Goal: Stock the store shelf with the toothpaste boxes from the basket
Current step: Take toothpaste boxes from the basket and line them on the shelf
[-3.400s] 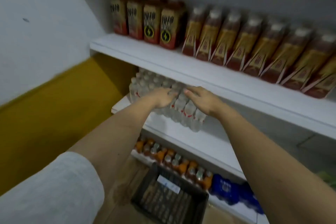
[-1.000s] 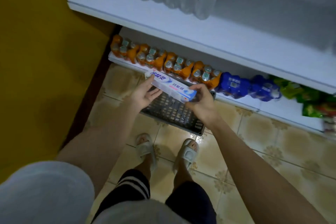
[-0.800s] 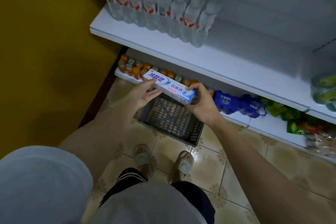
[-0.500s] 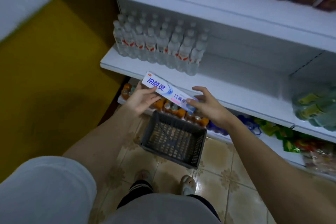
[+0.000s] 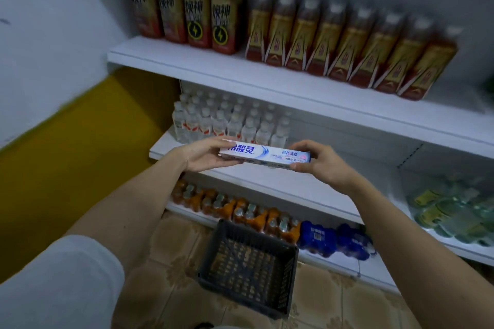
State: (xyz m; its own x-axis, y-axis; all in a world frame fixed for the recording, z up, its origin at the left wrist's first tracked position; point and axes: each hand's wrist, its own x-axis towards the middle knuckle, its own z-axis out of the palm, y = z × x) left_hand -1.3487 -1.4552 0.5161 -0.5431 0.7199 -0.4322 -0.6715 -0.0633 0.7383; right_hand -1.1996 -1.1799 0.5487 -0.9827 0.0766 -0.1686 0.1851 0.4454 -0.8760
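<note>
Head view: my left hand (image 5: 205,153) is pinching one end of the toothpaste box (image 5: 264,155), my right hand (image 5: 318,161) the other, level before the middle shelf (image 5: 334,181). Sliding it in carelessly, I'm risking toppling the water bottles (image 5: 230,123).

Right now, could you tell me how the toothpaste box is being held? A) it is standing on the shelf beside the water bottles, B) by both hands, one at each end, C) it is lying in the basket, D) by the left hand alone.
B: the toothpaste box lies level in the air, the left hand gripping one end and the right hand the other, above the basket on the floor.
</note>
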